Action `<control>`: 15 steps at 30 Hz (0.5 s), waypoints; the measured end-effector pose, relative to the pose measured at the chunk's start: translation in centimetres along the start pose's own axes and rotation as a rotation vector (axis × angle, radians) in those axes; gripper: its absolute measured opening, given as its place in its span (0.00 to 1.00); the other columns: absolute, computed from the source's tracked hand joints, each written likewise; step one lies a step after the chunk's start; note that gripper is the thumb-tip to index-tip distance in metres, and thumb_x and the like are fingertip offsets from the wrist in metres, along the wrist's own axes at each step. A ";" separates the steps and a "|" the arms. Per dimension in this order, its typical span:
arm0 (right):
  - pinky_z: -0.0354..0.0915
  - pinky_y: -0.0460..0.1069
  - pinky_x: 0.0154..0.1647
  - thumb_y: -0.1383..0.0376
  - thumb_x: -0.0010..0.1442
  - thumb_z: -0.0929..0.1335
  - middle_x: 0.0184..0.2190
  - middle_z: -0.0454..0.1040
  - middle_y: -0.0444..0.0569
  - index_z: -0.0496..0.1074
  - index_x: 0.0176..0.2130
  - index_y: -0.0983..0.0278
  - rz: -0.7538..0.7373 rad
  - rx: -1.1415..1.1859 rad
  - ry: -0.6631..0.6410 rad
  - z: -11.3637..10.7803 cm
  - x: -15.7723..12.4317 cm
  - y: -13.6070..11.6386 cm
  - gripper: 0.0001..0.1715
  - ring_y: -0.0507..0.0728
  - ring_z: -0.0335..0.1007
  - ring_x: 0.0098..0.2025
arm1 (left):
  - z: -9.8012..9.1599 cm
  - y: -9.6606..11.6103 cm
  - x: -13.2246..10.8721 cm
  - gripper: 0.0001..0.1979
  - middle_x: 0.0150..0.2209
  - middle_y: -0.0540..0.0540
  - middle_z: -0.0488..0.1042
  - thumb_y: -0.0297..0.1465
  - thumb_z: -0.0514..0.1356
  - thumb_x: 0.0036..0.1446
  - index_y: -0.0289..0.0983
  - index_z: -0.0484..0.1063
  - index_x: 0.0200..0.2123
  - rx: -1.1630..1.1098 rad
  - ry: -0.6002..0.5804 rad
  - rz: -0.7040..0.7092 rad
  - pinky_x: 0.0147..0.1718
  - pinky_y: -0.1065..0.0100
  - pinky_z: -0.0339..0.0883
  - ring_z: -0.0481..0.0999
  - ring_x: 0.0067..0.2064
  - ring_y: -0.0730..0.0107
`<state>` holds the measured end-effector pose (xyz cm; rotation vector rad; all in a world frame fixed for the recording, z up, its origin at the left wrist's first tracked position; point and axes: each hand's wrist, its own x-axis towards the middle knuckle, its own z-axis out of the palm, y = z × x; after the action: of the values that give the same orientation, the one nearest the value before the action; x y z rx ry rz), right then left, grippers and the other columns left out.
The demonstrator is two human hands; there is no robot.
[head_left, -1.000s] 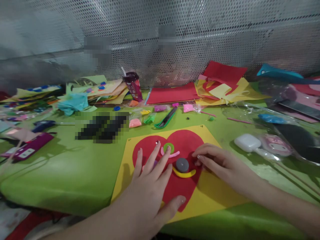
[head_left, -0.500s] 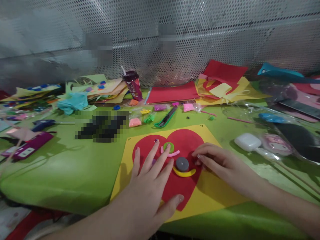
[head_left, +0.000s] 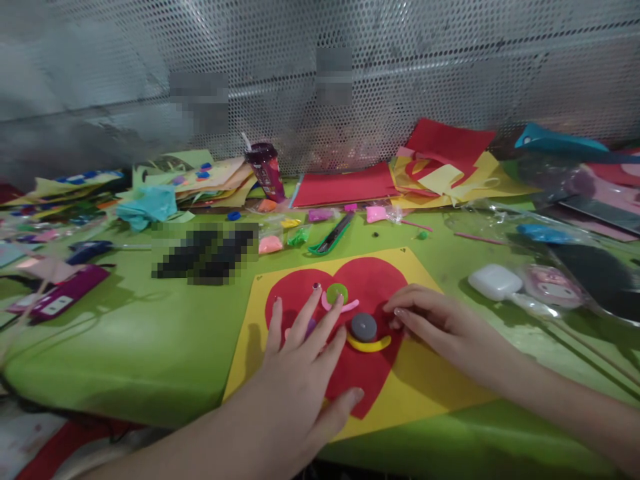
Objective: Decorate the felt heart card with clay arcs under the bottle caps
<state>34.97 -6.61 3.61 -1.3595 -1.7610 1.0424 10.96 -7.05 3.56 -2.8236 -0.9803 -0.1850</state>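
A red paper heart [head_left: 373, 277] lies on a yellow sheet [head_left: 430, 390]. On the heart are a green clay disc [head_left: 337, 293] with a pink clay strip [head_left: 353, 307] curving below it, and a grey disc [head_left: 364, 327] above a yellow clay strip [head_left: 373, 347]. My left hand [head_left: 300, 380] is spread over the heart's left side, partly covering a purple piece [head_left: 311, 327]; one fingertip reaches the green disc. My right hand [head_left: 440, 320] rests at the heart's right edge, thumb and fingers drawn together; anything between them is hidden.
A green-handled cutter [head_left: 333, 235] and small clay bags [head_left: 271, 245] lie behind the sheet. Further back are a lidded cup [head_left: 266, 172] and red paper [head_left: 345, 187]. A white case [head_left: 495, 282] is at right; a purple device [head_left: 70, 293] is at left.
My left hand has shifted slightly back toward me, with its fingertips lower on the heart and more of the purple piece showing. My right hand has stayed nearly still.
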 end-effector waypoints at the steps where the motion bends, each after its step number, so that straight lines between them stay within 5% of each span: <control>1: 0.68 0.49 0.34 0.58 0.62 0.61 0.36 0.71 0.48 0.71 0.38 0.61 -0.002 -0.006 -0.002 0.0 0.0 0.0 0.14 0.54 0.70 0.35 | -0.1 0.0 0.0 0.27 0.65 0.45 0.51 0.44 0.45 0.64 0.37 0.57 0.61 0.002 0.002 -0.005 0.59 0.37 0.35 0.42 0.66 0.48; 9: 0.67 0.48 0.34 0.58 0.62 0.61 0.36 0.71 0.48 0.71 0.38 0.61 -0.004 -0.016 0.000 0.0 0.0 0.0 0.13 0.54 0.70 0.35 | -0.3 0.5 0.1 0.28 0.66 0.43 0.46 0.45 0.43 0.64 0.36 0.57 0.61 -0.045 -0.079 0.031 0.56 0.36 0.48 0.45 0.66 0.45; 15: 0.67 0.49 0.36 0.59 0.61 0.61 0.37 0.71 0.48 0.72 0.38 0.61 0.001 -0.021 0.003 0.0 0.0 0.0 0.13 0.54 0.70 0.36 | 0.4 0.7 -0.5 0.31 0.67 0.42 0.40 0.44 0.44 0.63 0.34 0.48 0.64 -0.029 -0.040 0.004 0.59 0.39 0.43 0.38 0.67 0.49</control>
<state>34.96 -6.58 3.59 -1.3740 -1.7744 1.0246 11.02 -7.87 3.00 -2.8656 -0.9882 -0.1433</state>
